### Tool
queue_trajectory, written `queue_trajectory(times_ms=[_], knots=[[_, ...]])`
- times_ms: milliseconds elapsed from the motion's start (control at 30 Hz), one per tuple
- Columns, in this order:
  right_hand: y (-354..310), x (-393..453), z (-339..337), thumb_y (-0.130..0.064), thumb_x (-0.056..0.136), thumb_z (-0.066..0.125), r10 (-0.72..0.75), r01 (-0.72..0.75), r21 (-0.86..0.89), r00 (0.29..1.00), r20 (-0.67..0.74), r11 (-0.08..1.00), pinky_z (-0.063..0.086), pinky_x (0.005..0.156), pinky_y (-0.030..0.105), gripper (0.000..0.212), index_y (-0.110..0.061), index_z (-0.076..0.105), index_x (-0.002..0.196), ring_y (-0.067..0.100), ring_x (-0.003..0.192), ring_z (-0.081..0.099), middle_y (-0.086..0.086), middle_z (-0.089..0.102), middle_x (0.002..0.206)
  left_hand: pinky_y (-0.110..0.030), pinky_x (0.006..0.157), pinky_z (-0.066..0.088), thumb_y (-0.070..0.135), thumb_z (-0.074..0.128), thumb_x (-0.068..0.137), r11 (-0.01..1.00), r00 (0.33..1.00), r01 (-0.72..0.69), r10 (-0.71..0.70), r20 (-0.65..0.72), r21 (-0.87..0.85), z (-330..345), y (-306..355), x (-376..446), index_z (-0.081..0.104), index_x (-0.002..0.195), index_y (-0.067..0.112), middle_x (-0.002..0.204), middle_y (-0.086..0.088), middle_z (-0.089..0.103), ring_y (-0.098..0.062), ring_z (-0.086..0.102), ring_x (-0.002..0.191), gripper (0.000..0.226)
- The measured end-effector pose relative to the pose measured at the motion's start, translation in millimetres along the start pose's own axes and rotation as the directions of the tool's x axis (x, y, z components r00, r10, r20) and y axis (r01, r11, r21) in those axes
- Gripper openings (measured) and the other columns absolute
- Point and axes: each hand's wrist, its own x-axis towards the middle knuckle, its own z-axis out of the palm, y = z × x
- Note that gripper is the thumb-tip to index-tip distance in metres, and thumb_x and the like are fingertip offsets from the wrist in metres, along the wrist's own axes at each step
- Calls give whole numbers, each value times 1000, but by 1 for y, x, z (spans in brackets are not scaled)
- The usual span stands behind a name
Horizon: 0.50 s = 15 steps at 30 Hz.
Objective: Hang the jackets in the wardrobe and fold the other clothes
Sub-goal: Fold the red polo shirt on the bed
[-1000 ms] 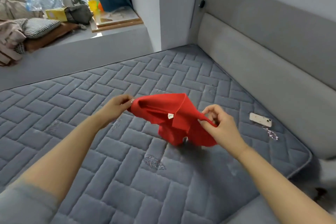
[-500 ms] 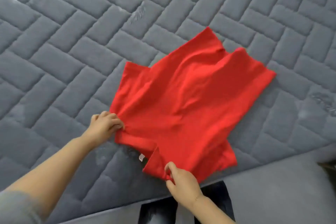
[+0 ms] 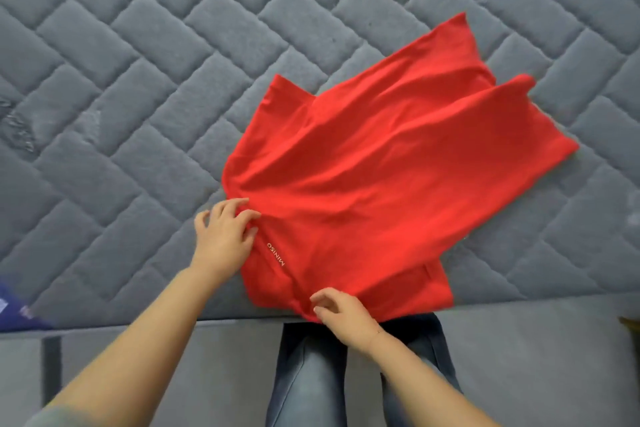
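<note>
1. We look straight down from a head-worn camera at a red T-shirt (image 3: 374, 191) spread on a grey quilted mattress (image 3: 145, 87) stitched in a brick pattern.

2. The shirt lies mostly flat but rumpled, slanting from the near edge of the mattress up toward the right. Long soft creases run across its middle, and 1 sleeve sticks out at the upper left.

3. Small white lettering reading "MINISO" (image 3: 275, 254) sits on the shirt's near left part, printed at a slant.

4. Our left hand (image 3: 221, 236) rests at the shirt's left edge. Its fingers are curled and their tips press into a small bunch of red fabric; we cannot tell for certain whether the cloth is pinched or only pushed.

5. Our right hand (image 3: 343, 314) is at the shirt's near edge, right at the mattress border. Its fingers are bent, with the tips touching the cloth; the thumb and first finger seem to nip the hem, though the exact hold is hidden by the hand itself.

6. Both bare forearms reach in from the bottom of the view, the left one longer and lower in the picture.

7. Below the mattress runs the grey padded bed frame (image 3: 519, 357), and our legs in blue jeans (image 3: 311, 374) stand against it, directly under the shirt.

8. A blurred blue-purple object (image 3: 17, 308) shows at the far left edge; we cannot tell what it is.
</note>
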Motion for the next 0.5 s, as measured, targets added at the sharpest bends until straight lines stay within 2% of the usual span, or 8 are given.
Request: queue_trajectory(times_ms=[133,200,233,300,333,367,467,500], knots=[[25,-19,-74,5,93,52,66,-5,260,973,-223,966,48,67,13,22,-14,64,96,11,74,62,10,67,89,-36,102,25,7,62,82,916,960,245,-276,-54,-318,22,73,-38,69,110,25,128,5,58,-19,46,124,34],[46,-24,-116,8,92,50,86,-18,226,953,-292,974,48,70,13,27,-16,64,93,11,74,61,8,68,85,-36,99,38,0,59,83,671,879,397,-474,50,-627,42,120,-52,69,104,19,115,-1,64,-22,54,113,31],[56,-25,-137,8,92,49,103,-34,221,945,-310,975,47,70,14,28,-15,65,92,11,74,60,7,67,84,-35,94,44,-3,58,84,438,813,461,-557,169,-772,56,143,-56,68,102,16,109,-4,67,-22,59,105,28],[74,-25,-178,5,94,48,169,-73,283,929,-330,956,47,67,15,24,-12,65,95,12,77,59,6,67,86,-28,75,47,0,60,88,-150,609,538,-611,506,-829,84,187,-64,65,104,13,99,-4,67,-17,62,88,21],[82,-24,-197,2,96,48,208,-86,342,917,-339,936,48,68,18,20,-10,64,98,13,79,59,5,66,88,-26,70,45,5,62,90,-396,494,526,-579,649,-753,99,205,-66,62,107,13,98,-3,65,-13,60,83,19],[90,-22,-217,0,97,48,251,-92,409,900,-355,908,49,71,23,18,-8,62,103,15,82,59,5,65,89,-27,71,45,11,64,90,-554,377,485,-566,733,-677,114,220,-68,60,109,13,101,-3,62,-12,58,82,19],[102,-16,-278,-6,99,48,313,-45,568,869,-384,822,48,73,27,11,-9,54,108,16,79,58,6,61,89,-42,96,44,24,77,81,-738,5,305,-631,776,-602,141,247,-71,43,131,13,135,-10,46,-24,55,111,62],[100,-12,-295,-8,99,50,306,-24,601,877,-371,799,49,73,26,7,-12,53,102,16,79,58,6,60,89,-44,102,41,28,79,78,-749,-66,223,-651,757,-624,144,250,-73,35,137,15,141,-10,40,-27,51,119,75]])
